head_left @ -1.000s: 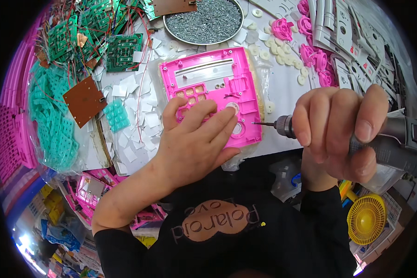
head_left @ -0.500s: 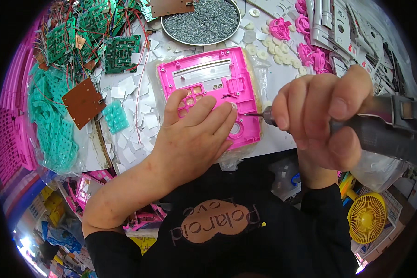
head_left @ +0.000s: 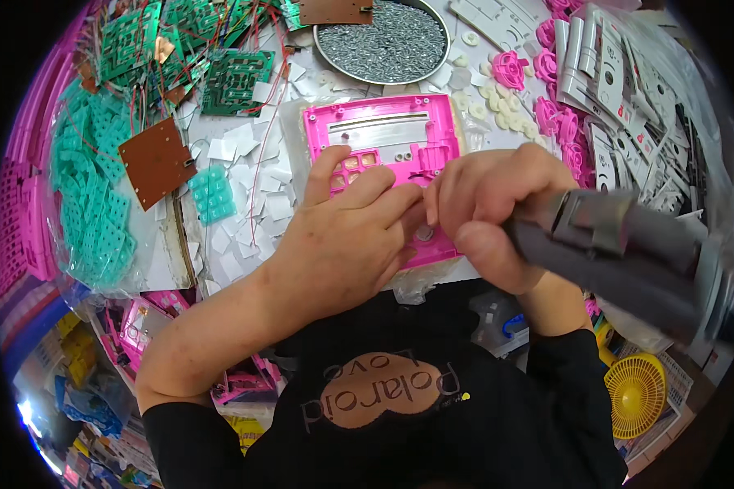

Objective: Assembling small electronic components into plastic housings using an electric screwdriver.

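A pink plastic housing (head_left: 434, 114) lies inside-up on a padded, clear-plastic-wrapped block (head_left: 295, 134). My left hand (head_left: 347, 232) rests across its lower left part, fingers spread over the square openings. The index fingertip reaches the middle of the housing, where my right hand meets it. My right hand (head_left: 497, 204) is closed round a dark grey power screwdriver (head_left: 620, 265), which slants back to the right and is partly blurred. Its bit and the spot under it are hidden behind my fingers.
Beyond the housing stands a round metal dish of screws (head_left: 383, 49). Green circuit boards (head_left: 236, 81), teal rubber keypads (head_left: 94, 196), a brown board (head_left: 156, 163) and white paper squares (head_left: 236, 143) lie left. Cream discs (head_left: 506, 106), pink rings (head_left: 510, 71) and grey-white panels (head_left: 607, 77) lie right.
My right hand has brought the screwdriver left and over the housing, up against my left fingers. The bit, visible before, is now hidden. My left hand stays on the housing.
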Tool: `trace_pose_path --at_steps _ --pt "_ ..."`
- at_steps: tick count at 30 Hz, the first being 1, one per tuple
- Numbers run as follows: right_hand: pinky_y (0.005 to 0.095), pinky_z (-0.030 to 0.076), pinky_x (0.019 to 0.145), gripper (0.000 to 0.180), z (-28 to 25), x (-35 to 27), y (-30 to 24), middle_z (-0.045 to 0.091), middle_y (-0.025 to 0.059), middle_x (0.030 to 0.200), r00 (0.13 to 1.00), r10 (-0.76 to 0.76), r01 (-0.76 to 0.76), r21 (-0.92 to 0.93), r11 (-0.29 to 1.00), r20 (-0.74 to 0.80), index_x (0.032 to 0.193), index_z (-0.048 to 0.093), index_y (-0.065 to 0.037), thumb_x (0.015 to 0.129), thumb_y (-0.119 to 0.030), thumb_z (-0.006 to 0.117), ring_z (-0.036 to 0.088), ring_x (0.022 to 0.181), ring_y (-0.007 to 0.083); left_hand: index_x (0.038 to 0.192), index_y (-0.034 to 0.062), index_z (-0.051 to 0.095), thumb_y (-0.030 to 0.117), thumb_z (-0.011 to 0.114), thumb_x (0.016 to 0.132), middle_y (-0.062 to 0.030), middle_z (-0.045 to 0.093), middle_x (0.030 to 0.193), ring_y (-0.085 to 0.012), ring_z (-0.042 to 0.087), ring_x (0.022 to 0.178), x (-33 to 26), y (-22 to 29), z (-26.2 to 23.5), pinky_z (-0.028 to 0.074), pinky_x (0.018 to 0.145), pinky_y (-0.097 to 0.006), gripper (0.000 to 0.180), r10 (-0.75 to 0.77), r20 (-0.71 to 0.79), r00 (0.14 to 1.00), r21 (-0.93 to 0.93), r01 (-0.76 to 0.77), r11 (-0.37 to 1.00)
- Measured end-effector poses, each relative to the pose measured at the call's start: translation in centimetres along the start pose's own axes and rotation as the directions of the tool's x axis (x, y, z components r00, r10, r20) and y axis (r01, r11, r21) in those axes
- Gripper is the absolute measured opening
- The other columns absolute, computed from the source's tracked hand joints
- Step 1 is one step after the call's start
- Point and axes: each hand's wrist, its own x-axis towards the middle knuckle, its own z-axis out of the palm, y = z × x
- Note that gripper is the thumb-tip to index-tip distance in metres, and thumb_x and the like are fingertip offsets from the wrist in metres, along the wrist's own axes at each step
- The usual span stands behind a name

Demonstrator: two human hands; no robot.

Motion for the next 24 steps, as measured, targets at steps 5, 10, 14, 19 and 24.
trace_pose_path --at_steps 5,10,14,19,24 --pt "0.0355 0.050 0.059 0.026 0.1 0.1 1.0 0.054 0.0037 0.065 0.997 -0.069 0.068 0.052 0.996 0.033 0.095 0.049 -0.009 0.091 -0.010 0.075 0.054 0.055 0.0170 0.112 0.0110 0.074 0.032 0.073 0.082 0.0023 0.061 0.110 -0.0158 0.055 0.112 0.0 -0.2 1.0 0.027 0.115 -0.054 0.036 0.058 -0.047 0.997 0.023 -0.057 0.998" --pt "0.0347 0.049 0.064 0.029 -2.2 2.1 1.4 0.049 -0.0010 0.064 0.989 -0.134 0.144 0.234 0.962 -0.057 0.114 0.054 -0.007 0.097 -0.025 0.069 0.048 0.057 0.0129 0.115 0.0097 0.072 0.025 0.078 0.078 -0.0034 0.062 0.122 -0.0227 0.054 0.119 -0.3 -0.1 0.0 0.031 0.112 -0.055 0.041 0.011 -0.085 0.996 -0.064 -0.017 0.998" --pt "0.0396 0.047 0.084 0.038 -8.1 1.3 -2.6 0.049 -0.0011 0.080 0.951 -0.169 0.226 0.207 0.952 -0.259 0.134 0.054 -0.005 0.104 -0.027 0.055 0.046 0.071 0.0120 0.117 0.0056 0.072 0.009 0.077 0.079 -0.0124 0.062 0.135 -0.0295 0.055 0.125 -3.9 -2.4 -3.8 0.041 0.105 -0.046 0.038 -0.209 -0.294 0.933 -0.094 0.189 0.977" --pt "0.0479 0.048 0.101 0.034 -12.1 3.4 -3.6 0.065 0.0134 0.106 0.909 -0.235 0.202 -0.128 0.971 -0.343 0.134 0.055 0.006 0.104 -0.009 0.055 0.065 0.098 0.0254 0.106 0.0029 0.071 0.003 0.071 0.090 -0.0111 0.070 0.106 -0.0251 0.063 0.100 -11.0 -6.5 -6.8 0.048 0.090 -0.035 0.015 -0.482 -0.589 0.649 -0.005 0.593 0.805" --pt "0.0386 0.049 0.105 0.034 -11.8 3.9 -0.7 0.068 0.0219 0.121 0.875 -0.303 0.222 -0.244 0.944 -0.377 0.133 0.055 0.008 0.099 0.003 0.060 0.067 0.112 0.0271 0.093 0.0021 0.070 0.005 0.073 0.089 -0.0097 0.070 0.096 -0.0254 0.064 0.090 -11.1 -6.5 -6.2 0.049 0.082 -0.036 0.007 -0.543 -0.541 0.643 -0.092 0.596 0.798"
